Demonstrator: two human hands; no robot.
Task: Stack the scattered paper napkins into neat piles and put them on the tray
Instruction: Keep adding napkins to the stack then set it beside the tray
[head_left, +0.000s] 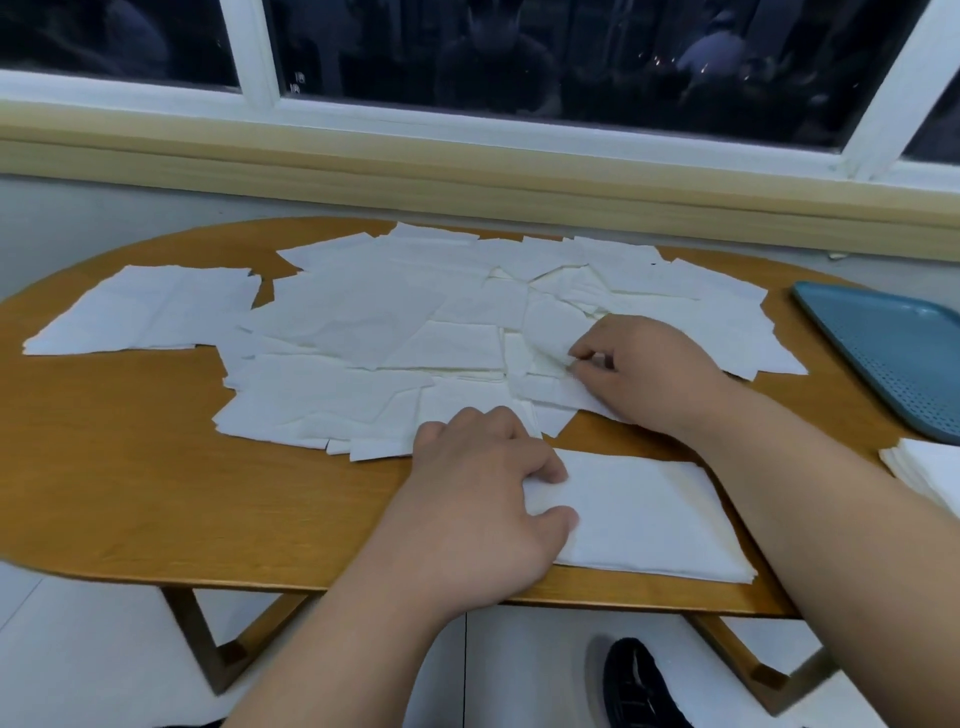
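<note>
Several white paper napkins (363, 322) lie scattered and overlapping across the middle of the oval wooden table (156, 493). A neat pile of napkins (649, 519) sits at the near edge. My left hand (483, 499) rests on the pile's left end, with thumb and fingers curled onto it. My right hand (644, 369) reaches into the scatter and pinches the edge of one napkin (550, 332) between thumb and fingertips. A blue tray (893, 353) stands at the right edge of the table; the part in view holds nothing.
A second napkin pile (924, 467) lies at the right edge, just below the tray. A window sill and wall run behind the table. A black shoe (639, 686) shows on the floor below the table's near edge.
</note>
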